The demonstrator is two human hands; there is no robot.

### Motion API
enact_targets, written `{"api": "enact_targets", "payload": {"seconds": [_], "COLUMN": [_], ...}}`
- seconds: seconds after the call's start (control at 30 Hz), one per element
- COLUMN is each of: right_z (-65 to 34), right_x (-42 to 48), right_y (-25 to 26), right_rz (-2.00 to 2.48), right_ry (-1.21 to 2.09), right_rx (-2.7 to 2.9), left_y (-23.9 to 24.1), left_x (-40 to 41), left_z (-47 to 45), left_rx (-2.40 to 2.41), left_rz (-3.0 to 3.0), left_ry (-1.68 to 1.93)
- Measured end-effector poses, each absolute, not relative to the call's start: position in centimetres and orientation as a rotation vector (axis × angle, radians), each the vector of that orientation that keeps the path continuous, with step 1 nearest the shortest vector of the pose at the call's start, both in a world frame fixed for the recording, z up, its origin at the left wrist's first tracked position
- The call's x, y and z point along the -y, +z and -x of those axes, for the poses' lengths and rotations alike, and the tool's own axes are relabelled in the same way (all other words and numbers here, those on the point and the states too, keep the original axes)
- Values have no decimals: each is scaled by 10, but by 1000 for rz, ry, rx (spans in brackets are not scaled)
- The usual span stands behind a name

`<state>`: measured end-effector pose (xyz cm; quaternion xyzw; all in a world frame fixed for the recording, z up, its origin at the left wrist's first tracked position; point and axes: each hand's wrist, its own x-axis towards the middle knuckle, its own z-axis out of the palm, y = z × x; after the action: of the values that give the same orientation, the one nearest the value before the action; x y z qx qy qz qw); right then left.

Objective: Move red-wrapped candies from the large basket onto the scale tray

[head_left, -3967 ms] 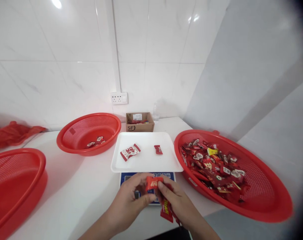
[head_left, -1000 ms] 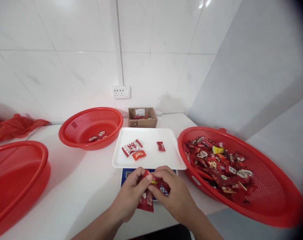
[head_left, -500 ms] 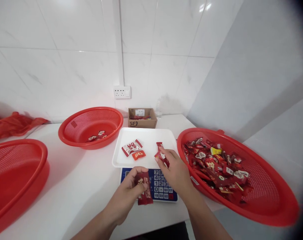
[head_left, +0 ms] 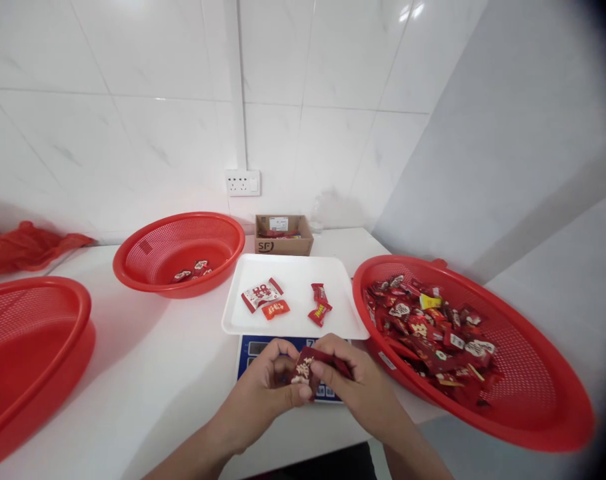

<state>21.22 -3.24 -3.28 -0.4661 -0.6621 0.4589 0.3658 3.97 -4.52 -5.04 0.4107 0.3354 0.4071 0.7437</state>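
Dark red wrapped snack packets (head_left: 305, 365) are held between my two hands, over the scale. My left hand (head_left: 260, 390) pinches them from the left, thumb in front. My right hand (head_left: 360, 380) is closed on their right part; fingers hide how many there are. Beyond lies the white tray (head_left: 295, 267) on the blue digital scale (head_left: 247, 357). On the tray's left side rest a white-and-red packet (head_left: 261, 295) and a small orange-red packet (head_left: 275, 309). To the right are two small red candies, one (head_left: 319, 292) touching the other (head_left: 320, 312).
A large red basket (head_left: 543, 380) full of wrapped sweets stands on the right. Another red basket (head_left: 147, 230) with several packets is behind left; a third basket (head_left: 73, 293) stands nearer left. A cardboard box (head_left: 285, 245) sits by the wall, red mesh cloth (head_left: 27, 247) far left.
My right hand has left the tray and come down to my left hand, taking hold of the dark red packets there. Two small red candies lie uncovered on the tray.
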Motion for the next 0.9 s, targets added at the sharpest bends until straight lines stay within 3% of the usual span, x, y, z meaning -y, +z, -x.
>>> {"api": "enact_targets", "payload": {"seconds": [0.37, 0.9], "right_z": [-205, -202], "right_x": [39, 48], "right_y": [-38, -41], "right_rz": [793, 865], "right_ry": [1752, 1636], "right_rx": [1384, 1313], "left_y": [-41, -44], "left_x": [46, 52], "left_z": [-37, -40], "left_rx": [-720, -771], "left_rz": [-730, -941], "left_ry": [883, 903]}}
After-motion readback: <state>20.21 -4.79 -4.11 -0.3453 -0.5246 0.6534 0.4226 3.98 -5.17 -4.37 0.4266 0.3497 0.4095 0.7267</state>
